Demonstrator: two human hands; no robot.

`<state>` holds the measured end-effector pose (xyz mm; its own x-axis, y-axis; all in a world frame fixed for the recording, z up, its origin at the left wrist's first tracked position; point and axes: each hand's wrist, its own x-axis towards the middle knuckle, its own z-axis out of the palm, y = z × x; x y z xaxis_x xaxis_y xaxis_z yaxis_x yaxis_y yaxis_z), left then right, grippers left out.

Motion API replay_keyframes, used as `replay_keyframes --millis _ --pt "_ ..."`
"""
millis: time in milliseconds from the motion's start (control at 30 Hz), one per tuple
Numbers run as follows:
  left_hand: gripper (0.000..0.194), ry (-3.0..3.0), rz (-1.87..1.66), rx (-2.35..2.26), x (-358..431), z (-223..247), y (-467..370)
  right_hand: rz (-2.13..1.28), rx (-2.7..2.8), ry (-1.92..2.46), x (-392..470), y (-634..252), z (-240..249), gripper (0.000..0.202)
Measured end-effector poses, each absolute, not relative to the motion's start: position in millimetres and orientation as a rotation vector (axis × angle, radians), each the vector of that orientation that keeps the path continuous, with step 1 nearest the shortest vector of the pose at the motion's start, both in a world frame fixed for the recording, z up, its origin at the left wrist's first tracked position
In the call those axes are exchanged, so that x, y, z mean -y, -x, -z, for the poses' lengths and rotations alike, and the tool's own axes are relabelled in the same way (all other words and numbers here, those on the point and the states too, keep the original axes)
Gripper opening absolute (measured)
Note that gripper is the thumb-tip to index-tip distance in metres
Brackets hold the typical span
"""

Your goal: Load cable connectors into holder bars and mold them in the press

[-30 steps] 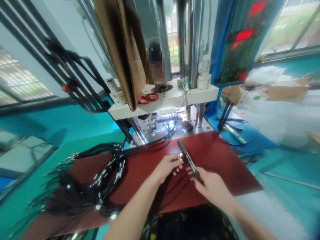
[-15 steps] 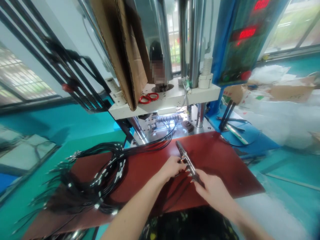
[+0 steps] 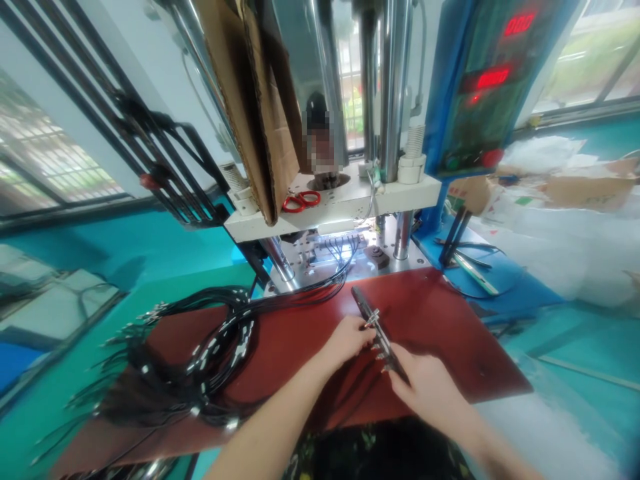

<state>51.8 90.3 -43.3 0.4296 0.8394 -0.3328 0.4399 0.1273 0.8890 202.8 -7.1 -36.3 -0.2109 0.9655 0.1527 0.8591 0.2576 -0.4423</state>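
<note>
My right hand [image 3: 427, 377] is closed round the near end of a long, narrow dark metal bar [image 3: 361, 302], which points away over the red-brown board. Several small shiny connectors [image 3: 384, 358] sit along the bar's left edge. At the bar's middle, my left hand [image 3: 350, 339] pinches a small metal connector [image 3: 373, 319]; its fingertips partly hide it. Thin dark lines below the bar may be cables or shadows. On the left lies a coiled bundle of black cables [image 3: 223, 360] with white bands and metal ends.
A press with a cream plate [image 3: 360, 202] stands ahead, cables running into its lit lower bed. Red scissors [image 3: 301, 201] and cardboard [image 3: 250, 120] rest on the plate. A control panel [image 3: 480, 87] with red digits stands at right, near tweezers [image 3: 473, 272] on a blue surface.
The view has shifted slightly. My left fingers stay at the bar, and the connector they pinch sits at a slightly different angle. My right hand keeps its hold.
</note>
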Motion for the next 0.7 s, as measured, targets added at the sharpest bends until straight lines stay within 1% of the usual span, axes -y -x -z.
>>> replay_keyframes --millis 133,267,333,400,500,600,700 --pt "0.022 -1.543 -0.639 -1.099 -90.4 40.2 -42.5 -0.284 2.098 1.757 8.9 -199.6 37.5 0.028" --pt "0.03 -1.351 -0.629 -1.037 -95.4 36.5 -36.7 -0.288 2.093 1.764 9.8 -198.3 38.1 0.029" --pt "0.027 -1.439 -0.648 -1.092 -98.2 36.7 -36.4 -0.312 2.084 1.762 9.8 -198.6 38.0 0.029" --pt "0.022 -1.659 -0.655 -1.201 -100.4 37.6 -36.5 -0.329 2.08 1.761 9.7 -199.3 37.8 0.03" --pt "0.02 -1.921 -0.549 -1.346 -102.1 39.9 -36.1 -0.356 2.081 1.771 9.5 -200.5 37.9 0.031" --pt "0.02 -1.914 -0.456 -1.367 -102.3 45.0 -35.5 -0.392 2.079 1.776 9.1 -201.6 38.6 0.031" --pt "0.02 -1.798 -0.482 -1.338 -103.0 50.5 -36.4 -0.413 2.071 1.758 8.6 -202.5 39.5 0.031"
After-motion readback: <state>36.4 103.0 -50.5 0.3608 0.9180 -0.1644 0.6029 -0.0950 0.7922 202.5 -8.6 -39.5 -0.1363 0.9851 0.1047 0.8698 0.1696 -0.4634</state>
